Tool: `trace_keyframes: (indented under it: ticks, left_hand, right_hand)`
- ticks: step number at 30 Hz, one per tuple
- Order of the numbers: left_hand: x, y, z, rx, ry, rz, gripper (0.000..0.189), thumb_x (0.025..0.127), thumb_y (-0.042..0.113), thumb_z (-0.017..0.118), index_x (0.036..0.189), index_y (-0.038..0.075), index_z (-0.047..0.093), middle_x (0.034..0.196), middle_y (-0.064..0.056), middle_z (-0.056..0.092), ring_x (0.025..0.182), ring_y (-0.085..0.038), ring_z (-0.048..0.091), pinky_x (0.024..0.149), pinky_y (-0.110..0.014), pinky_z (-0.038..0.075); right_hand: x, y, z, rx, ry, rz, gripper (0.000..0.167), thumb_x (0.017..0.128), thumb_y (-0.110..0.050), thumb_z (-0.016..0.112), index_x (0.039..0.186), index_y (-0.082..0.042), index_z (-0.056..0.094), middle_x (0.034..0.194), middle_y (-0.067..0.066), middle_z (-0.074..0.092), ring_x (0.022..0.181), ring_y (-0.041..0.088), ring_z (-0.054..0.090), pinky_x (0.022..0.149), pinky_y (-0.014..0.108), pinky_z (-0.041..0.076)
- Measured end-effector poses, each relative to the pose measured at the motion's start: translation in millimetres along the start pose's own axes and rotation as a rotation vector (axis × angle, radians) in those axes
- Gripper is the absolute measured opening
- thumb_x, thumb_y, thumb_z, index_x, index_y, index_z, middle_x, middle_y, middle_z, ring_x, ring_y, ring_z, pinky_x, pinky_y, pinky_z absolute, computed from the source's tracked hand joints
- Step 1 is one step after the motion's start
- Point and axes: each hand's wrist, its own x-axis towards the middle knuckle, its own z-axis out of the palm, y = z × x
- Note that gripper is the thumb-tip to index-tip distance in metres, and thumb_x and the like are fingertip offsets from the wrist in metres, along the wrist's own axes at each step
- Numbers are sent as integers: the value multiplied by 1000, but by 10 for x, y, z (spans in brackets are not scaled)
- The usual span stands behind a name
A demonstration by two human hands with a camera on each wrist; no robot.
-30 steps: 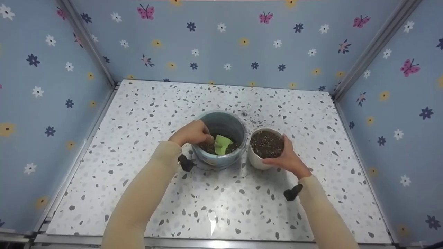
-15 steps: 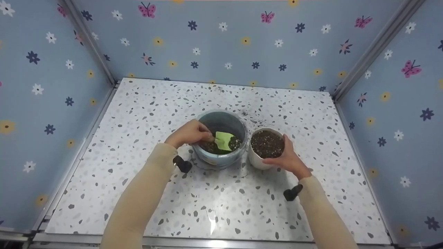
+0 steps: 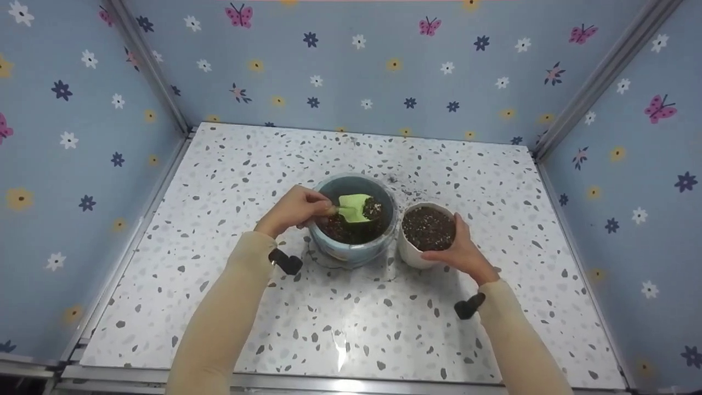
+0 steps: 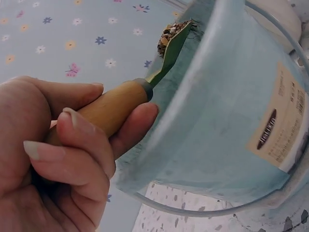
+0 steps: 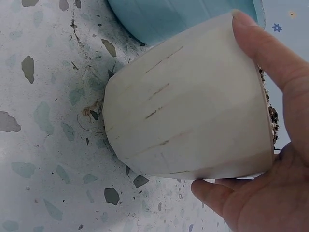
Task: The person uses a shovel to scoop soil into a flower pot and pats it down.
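Observation:
My left hand [image 3: 296, 210] grips the wooden handle [image 4: 113, 107] of a small green trowel [image 3: 352, 207]. Dark soil mixed with pale grains [image 4: 170, 37] sits on the blade, which is inside the mouth of a blue bucket [image 3: 351, 252]. More soil lies in the bottom of that bucket. To its right stands a white pot [image 3: 412, 253] filled with dark soil nearly to the rim. My right hand [image 3: 465, 253] holds this pot from its right side, thumb on the near wall and fingers round the far side, as the right wrist view [image 5: 188, 101] also shows.
Soil crumbs [image 3: 408, 189] are scattered on the speckled white tabletop [image 3: 247, 164] behind the two containers. A label [image 4: 280, 125] is stuck to the bucket's side. Blue flowered panels [image 3: 351, 60] with metal frames enclose the back and both sides.
My left hand has raised the trowel from the soil in the bucket, and the blade now carries a load. The right hand has stayed on the white pot. The view has shifted slightly.

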Motion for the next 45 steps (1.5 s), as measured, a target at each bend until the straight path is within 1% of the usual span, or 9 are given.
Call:
trace_keyframes:
  ticks: [6,11,16,22,30,34,38,42,45]
  left_hand:
    - [55,222,-18,-15,26,36,23,96,27,66,107,10,77,96,-9,75,45,-8,41,41,-21,31]
    - [148,377,47,-18,18,54,22,96,27,67,105,10,77,97,-11,74,45,-8,42,41,-21,33]
    - [266,462,250,-19,-18,79,21,97,24,66,106,9,77,96,-12,75,46,-9,47,42,-23,36]
    - [388,462,616,-12,-27,103,20,94,23,69,105,8,76,92,-10,75,47,-9,50,44,-21,40]
    - [536,541,958,119,11,143,21,93,22,69,108,10,77,87,-15,72,49,-9,49,50,-26,44]
    - [552,580,1035,177,31,141,21,93,23,69,108,10,77,85,-10,71,54,-13,53,54,-30,47]
    - [554,620,1099,264,63,181,19,95,23,67,104,9,77,87,-2,71,63,-12,59,62,-30,50]
    - [559,648,1135,337,90,223,18,96,21,65,98,9,78,83,-1,71,64,-14,59,65,-33,50]
    - [552,673,1141,365,109,223,18,96,21,65,101,9,78,89,-2,73,70,-16,63,70,-33,52]
  right_hand:
    - [-3,27,-38,12,23,-5,143,65,-50,90,157,-10,-13,162,21,-3,147,42,10,114,59,14]
    - [-1,26,-16,20,24,-9,145,64,-51,90,157,-10,-13,162,21,-2,147,41,11,114,58,15]
    - [0,8,27,46,16,-20,143,65,-51,90,157,-11,-12,162,18,-1,147,39,11,114,57,17]
    - [-22,33,81,61,22,-15,145,62,-52,91,158,-13,-10,163,17,2,147,38,14,114,57,17]
    - [-8,36,27,64,46,-18,145,60,-53,91,158,-15,-9,162,16,4,146,39,16,114,58,18]
    - [8,35,19,67,43,-16,145,60,-52,91,158,-16,-9,162,16,5,146,39,16,114,57,19]
    - [13,51,19,80,42,-25,144,61,-50,92,158,-16,-9,162,17,5,146,39,16,114,57,18]
    - [11,50,17,80,38,-28,144,61,-48,92,158,-16,-9,162,17,4,146,39,16,114,57,19]
    - [5,43,10,70,32,-28,144,62,-48,92,158,-14,-10,162,18,3,146,40,15,114,57,18]
